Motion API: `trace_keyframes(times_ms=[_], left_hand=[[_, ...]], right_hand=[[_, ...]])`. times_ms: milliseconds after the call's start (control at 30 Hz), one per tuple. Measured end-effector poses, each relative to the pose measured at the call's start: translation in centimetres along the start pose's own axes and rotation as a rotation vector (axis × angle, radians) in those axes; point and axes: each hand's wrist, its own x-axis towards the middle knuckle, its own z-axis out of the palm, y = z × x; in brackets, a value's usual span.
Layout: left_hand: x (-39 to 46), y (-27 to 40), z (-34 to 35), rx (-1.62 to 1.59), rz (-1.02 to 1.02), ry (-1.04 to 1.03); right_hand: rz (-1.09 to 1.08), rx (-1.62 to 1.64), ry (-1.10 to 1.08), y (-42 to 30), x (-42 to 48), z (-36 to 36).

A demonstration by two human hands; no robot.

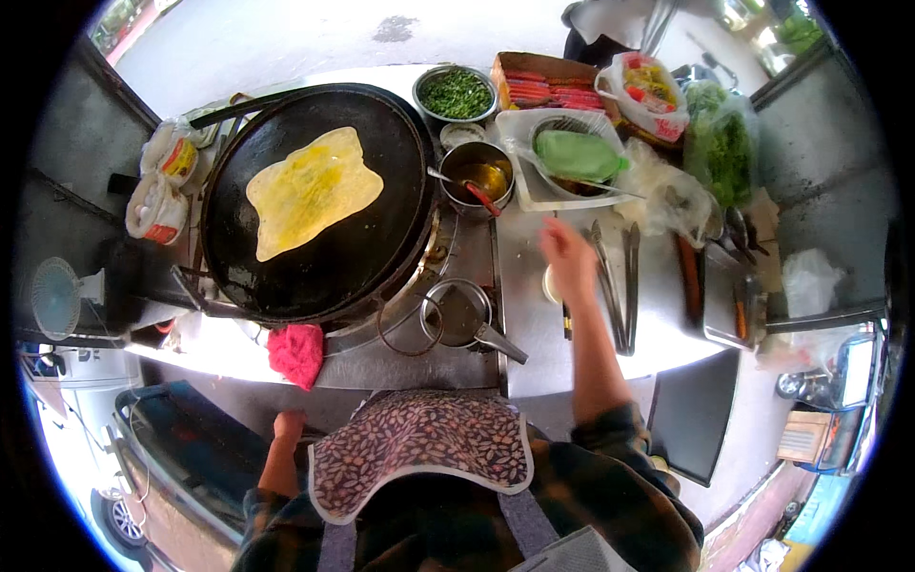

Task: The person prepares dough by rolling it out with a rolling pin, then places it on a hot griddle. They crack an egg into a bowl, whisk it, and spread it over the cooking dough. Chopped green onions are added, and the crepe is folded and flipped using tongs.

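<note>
A flatbread sheet with yellow egg smeared across it lies on a round black griddle. My right hand, blurred, is over the steel counter, left of two pairs of metal tongs. Partly hidden beneath that hand are a pale round thing and a dark, yellow-banded handle. Below the counter's front edge, my left hand looks curled; its fingers are hard to make out. Between griddle and tray stands a metal pot of yellow-brown liquid, with a spoon and a red-handled utensil in it.
Chopped greens fill a bowl at the back. Right of it are a carton of red packets and a white plastic tray. A small saucepan sits near a wire ring. A pink cloth hangs over the front edge.
</note>
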Motion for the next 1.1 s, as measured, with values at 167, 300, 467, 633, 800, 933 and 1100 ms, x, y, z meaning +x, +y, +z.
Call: trace_keyframes(times_ms=[167, 300, 467, 633, 800, 933, 1100], left_hand=[[0.3, 4.1, -4.0, -0.216, -0.182, 0.015], [-0.9, 3.2, -0.2, -0.021, 0.138, -0.039], [-0.2, 3.4, -0.4, 0.032, 0.203, -0.217], [2.4, 1.6, -1.5, -0.059, 0.073, -0.067], [3.0, 1.0, 1.4, -0.564, -0.071, 0.051], [4.3, -3.3, 11.1, -0.525, -0.093, 0.060], [-0.2, -5.1, 13.3, -0.632, -0.069, 0.094]], right_hand=[[0.089, -0.860, 0.242, 11.6, -7.8, -11.6], [0.269, -0.919, 0.062, 18.5, -12.9, -11.5], [0.249, -0.834, 0.066, 17.1, -11.5, -10.2], [0.206, -0.489, 0.322, 16.8, -14.8, -8.9], [0.101, -0.199, 0.374, 7.9, -16.2, -6.1], [-0.012, 0.042, 0.020, -2.4, -15.2, 0.6], [0.354, 0.418, -0.672, -11.7, -15.7, 7.7]])
